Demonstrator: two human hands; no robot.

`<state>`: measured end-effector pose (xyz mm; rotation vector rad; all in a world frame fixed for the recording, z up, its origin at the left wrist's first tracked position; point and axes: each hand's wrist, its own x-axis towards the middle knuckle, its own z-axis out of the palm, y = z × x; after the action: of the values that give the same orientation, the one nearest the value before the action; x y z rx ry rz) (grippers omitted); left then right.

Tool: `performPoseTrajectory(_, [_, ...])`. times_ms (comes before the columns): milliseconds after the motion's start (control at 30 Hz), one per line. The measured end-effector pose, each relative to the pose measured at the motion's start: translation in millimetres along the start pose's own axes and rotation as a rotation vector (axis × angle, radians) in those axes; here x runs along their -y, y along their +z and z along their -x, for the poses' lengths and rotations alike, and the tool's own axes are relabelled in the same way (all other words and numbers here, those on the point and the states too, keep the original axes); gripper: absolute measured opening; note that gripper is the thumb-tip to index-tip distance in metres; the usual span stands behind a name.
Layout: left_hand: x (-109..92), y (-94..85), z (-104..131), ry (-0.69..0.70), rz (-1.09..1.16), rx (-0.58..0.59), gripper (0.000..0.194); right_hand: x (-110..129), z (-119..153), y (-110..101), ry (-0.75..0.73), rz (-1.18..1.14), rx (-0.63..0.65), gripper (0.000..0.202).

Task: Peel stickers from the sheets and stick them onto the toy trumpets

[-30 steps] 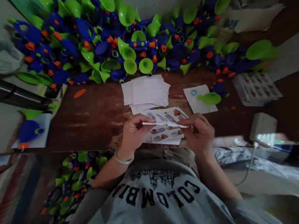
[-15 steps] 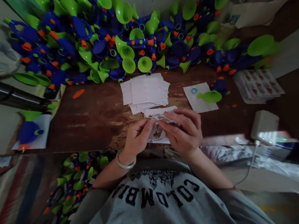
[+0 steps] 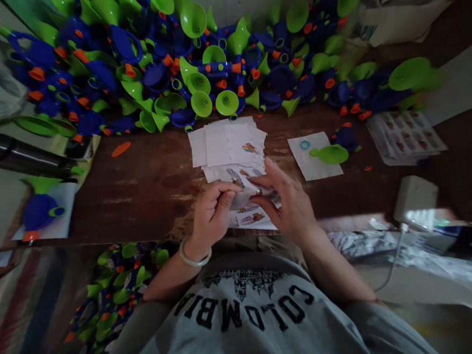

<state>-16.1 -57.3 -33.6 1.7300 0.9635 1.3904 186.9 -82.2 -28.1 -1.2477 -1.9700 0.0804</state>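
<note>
A sheet of colourful stickers (image 3: 252, 217) lies at the near edge of the brown table (image 3: 148, 188). My left hand (image 3: 211, 215) pinches the sheet's left side, a pale bangle on its wrist. Over the sheet's right part my right hand (image 3: 287, 203) has its fingers spread and its fingertips on the stickers; whether a sticker is between them I cannot tell. Just beyond the hands lies a stack of white backing papers (image 3: 228, 143) with one small sticker on top.
A big heap of blue, green and orange toy trumpets (image 3: 179, 62) fills the table's far side. One trumpet (image 3: 333, 151) lies on a white sheet at the right, near more sticker sheets (image 3: 405, 135). A white box with a cable (image 3: 415, 199) sits at the right edge. More trumpets (image 3: 118, 287) lie below left.
The sheet was held up edge-on between both hands; it now lies flatter on the table. My right hand has opened and moved left over it. A sticker now shows on the white stack.
</note>
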Motion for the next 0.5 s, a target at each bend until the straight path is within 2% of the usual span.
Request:
performPoseTrajectory(100, [2,2.4,0,-0.020,0.033,0.037,0.025,1,3,9,-0.019,-0.001,-0.083,0.080])
performPoseTrajectory(200, [9,5.5,1,-0.173,0.139,0.009,0.028,-2,6,14,-0.075,0.051,-0.204,0.069])
performPoseTrajectory(300, [14,10.2,1,-0.356,0.321,-0.023,0.032,-9,9,16,-0.147,0.081,-0.272,0.062])
performPoseTrajectory(367, [17,12.8,-4,-0.415,0.370,-0.023,0.033,-7,14,16,-0.177,0.059,-0.312,0.057])
performPoseTrajectory(433, [24,13.8,-13,-0.420,0.341,-0.015,0.030,3,20,13,-0.279,-0.027,-0.308,0.043])
performPoseTrajectory(500, [38,12.9,-24,-0.418,0.264,0.038,0.024,13,25,7,-0.441,-0.198,-0.198,0.026])
